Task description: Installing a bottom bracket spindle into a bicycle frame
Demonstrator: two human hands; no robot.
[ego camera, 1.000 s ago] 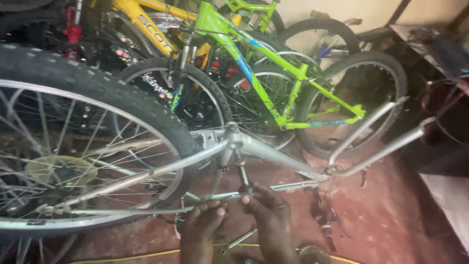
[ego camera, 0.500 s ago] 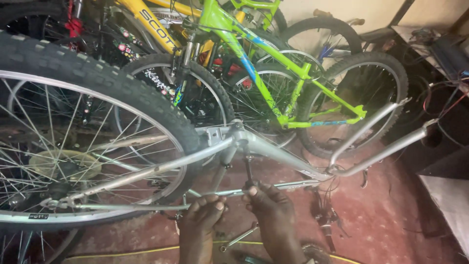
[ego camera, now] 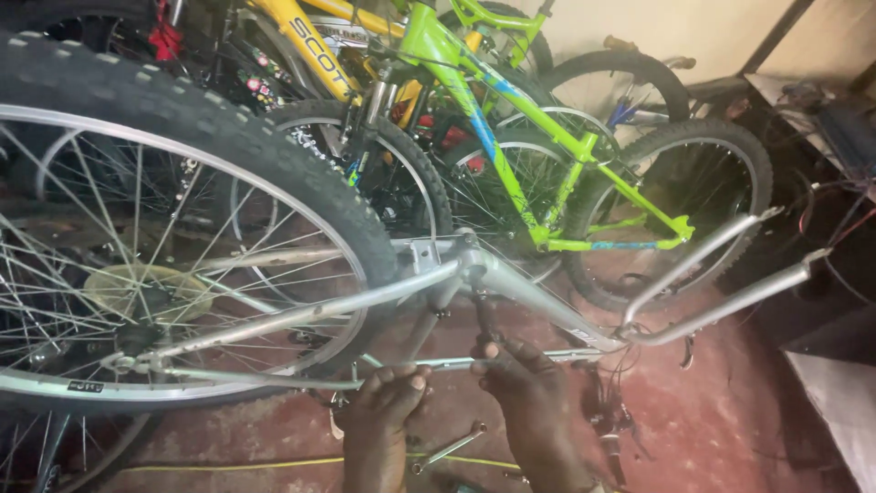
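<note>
Frame tube (ego camera: 456, 363) under both hands' fingertips (ego camera: 412, 376).

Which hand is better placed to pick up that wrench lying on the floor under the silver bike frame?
Probably the left hand: the wrench lies just beside it, and it only touches the silver frame tube. The right hand is busy gripping a dark tool.

Bicycle repair workshop, crowded parked bikes (ego camera: 511, 155), wrench (ego camera: 447, 449) on red floor (ego camera: 730, 429)

Left hand (ego camera: 381, 411) raised, fingers curled, thumb tip up. Right hand (ego camera: 534, 402) just beside it, fingers bent forward in a pinch.
</note>
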